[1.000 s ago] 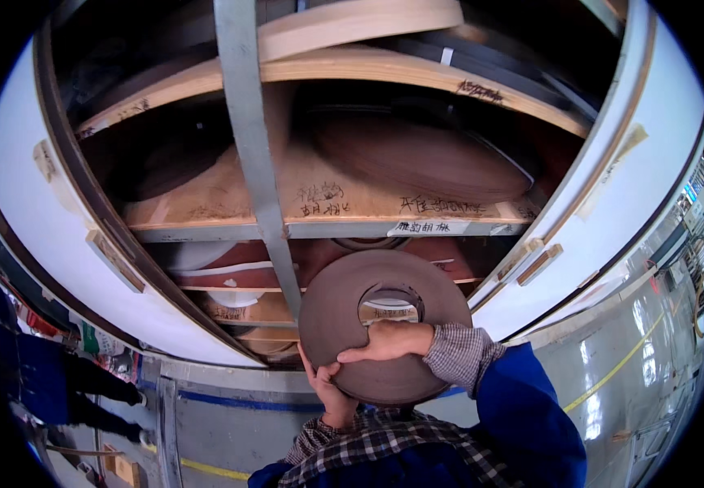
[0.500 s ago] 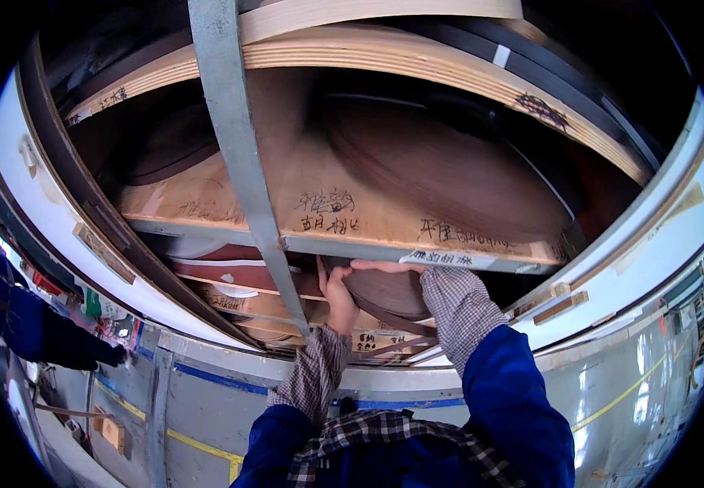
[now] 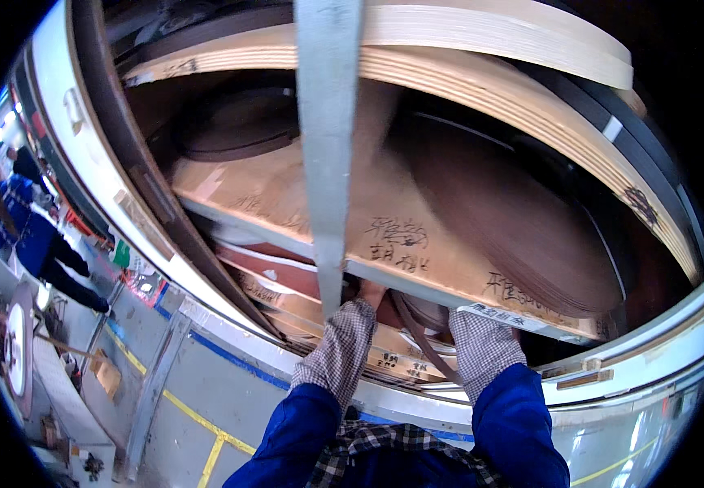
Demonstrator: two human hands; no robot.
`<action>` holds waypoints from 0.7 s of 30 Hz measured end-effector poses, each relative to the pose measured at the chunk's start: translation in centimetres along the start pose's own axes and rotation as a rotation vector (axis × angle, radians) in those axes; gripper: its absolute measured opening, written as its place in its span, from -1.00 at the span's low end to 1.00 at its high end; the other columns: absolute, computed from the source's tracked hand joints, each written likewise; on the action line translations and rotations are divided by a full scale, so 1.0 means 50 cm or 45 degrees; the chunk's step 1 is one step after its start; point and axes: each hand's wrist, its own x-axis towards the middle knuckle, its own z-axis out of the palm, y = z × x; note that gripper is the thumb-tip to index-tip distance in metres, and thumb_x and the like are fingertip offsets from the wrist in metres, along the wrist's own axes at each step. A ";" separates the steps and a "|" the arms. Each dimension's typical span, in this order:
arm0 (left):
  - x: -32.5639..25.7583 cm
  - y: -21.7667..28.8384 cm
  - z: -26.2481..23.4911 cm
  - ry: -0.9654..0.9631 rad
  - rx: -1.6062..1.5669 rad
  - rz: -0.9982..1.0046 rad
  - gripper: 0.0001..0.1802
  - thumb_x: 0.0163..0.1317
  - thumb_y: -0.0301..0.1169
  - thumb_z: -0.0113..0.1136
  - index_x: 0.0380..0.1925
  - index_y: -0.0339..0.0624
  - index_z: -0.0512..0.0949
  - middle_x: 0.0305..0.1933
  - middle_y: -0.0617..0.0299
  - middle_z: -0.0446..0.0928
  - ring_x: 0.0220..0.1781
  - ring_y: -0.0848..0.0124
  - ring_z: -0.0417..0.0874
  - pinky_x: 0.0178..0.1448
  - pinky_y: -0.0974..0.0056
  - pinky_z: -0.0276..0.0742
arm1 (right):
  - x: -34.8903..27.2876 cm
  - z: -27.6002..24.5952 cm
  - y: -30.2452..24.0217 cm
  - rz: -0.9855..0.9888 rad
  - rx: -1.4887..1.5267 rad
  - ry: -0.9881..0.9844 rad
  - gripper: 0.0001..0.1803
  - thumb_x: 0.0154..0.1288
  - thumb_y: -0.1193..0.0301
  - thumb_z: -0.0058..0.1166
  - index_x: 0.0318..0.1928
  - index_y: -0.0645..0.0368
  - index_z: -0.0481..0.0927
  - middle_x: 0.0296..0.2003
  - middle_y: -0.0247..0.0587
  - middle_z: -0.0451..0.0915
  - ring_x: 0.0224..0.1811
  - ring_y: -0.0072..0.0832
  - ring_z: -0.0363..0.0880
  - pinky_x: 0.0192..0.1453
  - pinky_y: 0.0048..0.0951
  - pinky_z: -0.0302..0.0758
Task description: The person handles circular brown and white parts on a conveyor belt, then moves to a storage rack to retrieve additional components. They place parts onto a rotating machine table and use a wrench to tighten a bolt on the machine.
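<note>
Brown edge-banding roll [image 3: 425, 313] is lying on the lower rack shelf, under the plywood shelf board [image 3: 384, 244], a loose strip trailing down between both wrists. Left hand [image 3: 371, 294] is reaching in beside it, only partly showing; right hand is hidden under the board. Finger positions: cannot tell. Grey upright post [image 3: 326, 146] is crossing in front.

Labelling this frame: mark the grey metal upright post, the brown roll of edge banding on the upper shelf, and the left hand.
grey metal upright post [image 3: 325, 146], head view, mid shaft.
brown roll of edge banding [image 3: 523, 220], head view, flat face.
left hand [image 3: 371, 294], head view, visible knuckles under the shelf.
</note>
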 end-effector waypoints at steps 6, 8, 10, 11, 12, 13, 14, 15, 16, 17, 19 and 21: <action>-0.003 -0.007 -0.007 -0.132 0.480 0.252 -0.50 0.30 -0.34 -0.05 0.24 -0.19 0.29 0.14 -0.01 0.42 0.12 0.16 0.47 0.18 0.13 0.41 | -0.017 0.015 0.014 0.035 -0.079 0.179 -0.32 0.25 -0.04 0.05 0.21 0.18 0.38 0.22 0.01 0.36 0.27 -0.19 0.29 0.37 -0.27 0.21; -0.001 -0.011 -0.004 -0.180 0.611 0.367 -0.51 0.31 -0.33 -0.06 0.24 -0.19 0.29 0.14 -0.02 0.42 0.12 0.15 0.47 0.18 0.12 0.41 | -0.028 0.019 0.018 0.045 -0.098 0.237 -0.32 0.26 -0.04 0.05 0.21 0.18 0.38 0.22 0.01 0.36 0.27 -0.19 0.29 0.38 -0.27 0.20; 0.009 -0.014 -0.026 -0.190 0.735 0.526 -0.51 0.31 -0.32 -0.06 0.23 -0.19 0.30 0.14 -0.03 0.43 0.13 0.14 0.47 0.18 0.12 0.41 | -0.025 0.032 0.010 0.006 -0.106 0.277 -0.33 0.26 -0.03 0.04 0.21 0.18 0.38 0.22 0.02 0.36 0.27 -0.19 0.29 0.38 -0.27 0.20; 0.015 -0.013 -0.040 -0.188 0.783 0.634 -0.52 0.32 -0.32 -0.06 0.23 -0.19 0.30 0.14 -0.03 0.43 0.13 0.14 0.47 0.19 0.11 0.41 | -0.018 0.040 0.001 -0.031 -0.107 0.305 -0.34 0.27 -0.03 0.04 0.21 0.19 0.38 0.22 0.02 0.36 0.27 -0.19 0.29 0.38 -0.27 0.20; 0.016 -0.010 -0.045 -0.201 0.817 0.745 -0.52 0.32 -0.31 -0.07 0.23 -0.19 0.30 0.14 -0.04 0.43 0.13 0.13 0.47 0.19 0.11 0.41 | -0.018 0.043 -0.008 -0.070 -0.128 0.346 -0.34 0.27 -0.02 0.03 0.21 0.19 0.38 0.22 0.02 0.36 0.27 -0.19 0.29 0.38 -0.27 0.20; 0.008 -0.004 -0.047 -0.239 0.822 0.804 -0.52 0.33 -0.31 -0.07 0.23 -0.19 0.30 0.14 -0.04 0.43 0.13 0.13 0.47 0.19 0.11 0.41 | -0.036 0.042 -0.003 -0.102 -0.141 0.408 -0.34 0.28 -0.02 0.03 0.21 0.19 0.38 0.22 0.02 0.36 0.27 -0.18 0.29 0.38 -0.27 0.20; -0.045 0.052 -0.050 -0.281 0.804 0.453 -0.47 0.29 -0.22 -0.03 0.22 -0.20 0.31 0.16 -0.08 0.41 0.13 0.05 0.47 0.18 0.05 0.42 | -0.055 0.052 0.018 -0.123 -0.129 0.468 -0.35 0.28 -0.02 0.03 0.21 0.19 0.38 0.22 0.02 0.36 0.27 -0.18 0.29 0.39 -0.28 0.19; -0.101 0.119 -0.060 -0.288 0.802 0.082 -0.41 0.25 -0.13 0.01 0.21 -0.21 0.33 0.17 -0.12 0.40 0.13 -0.03 0.48 0.17 0.00 0.43 | -0.075 0.063 0.027 -0.120 -0.088 0.499 -0.35 0.28 -0.01 0.02 0.21 0.19 0.38 0.22 0.03 0.36 0.27 -0.18 0.29 0.39 -0.28 0.19; -0.167 0.196 -0.061 -0.292 0.802 -0.256 -0.35 0.21 -0.03 0.05 0.20 -0.23 0.34 0.19 -0.16 0.39 0.13 -0.10 0.49 0.16 -0.05 0.44 | -0.106 0.056 0.010 -0.014 -0.050 0.436 -0.36 0.32 0.03 -0.01 0.22 0.25 0.37 0.24 0.08 0.33 0.30 -0.14 0.27 0.38 -0.23 0.20; -0.201 0.205 -0.077 -0.258 0.799 -0.147 -0.36 0.21 -0.05 0.06 0.18 -0.25 0.34 0.17 -0.17 0.40 0.12 -0.09 0.48 0.16 -0.03 0.44 | -0.133 0.045 -0.022 0.065 -0.016 0.378 -0.37 0.35 0.07 -0.03 0.22 0.30 0.35 0.26 0.14 0.30 0.33 -0.10 0.25 0.37 -0.19 0.21; -0.294 0.202 -0.105 -0.241 0.794 0.460 -0.38 0.19 -0.08 0.09 0.13 -0.29 0.35 0.13 -0.18 0.41 0.12 -0.06 0.48 0.16 0.00 0.44 | -0.214 -0.003 -0.126 0.424 -0.295 0.368 -0.32 0.29 0.03 0.04 0.18 0.39 0.37 0.21 0.25 0.34 0.26 0.05 0.31 0.33 -0.19 0.26; -0.358 0.209 -0.189 -0.183 0.850 0.981 -0.40 0.18 -0.11 0.12 0.09 -0.33 0.35 0.09 -0.19 0.43 0.11 -0.02 0.48 0.16 0.04 0.44 | -0.246 0.056 0.038 0.017 -0.633 0.761 -0.51 0.29 0.19 0.08 0.05 0.36 0.46 0.09 0.17 0.45 0.08 -0.06 0.47 0.10 -0.24 0.43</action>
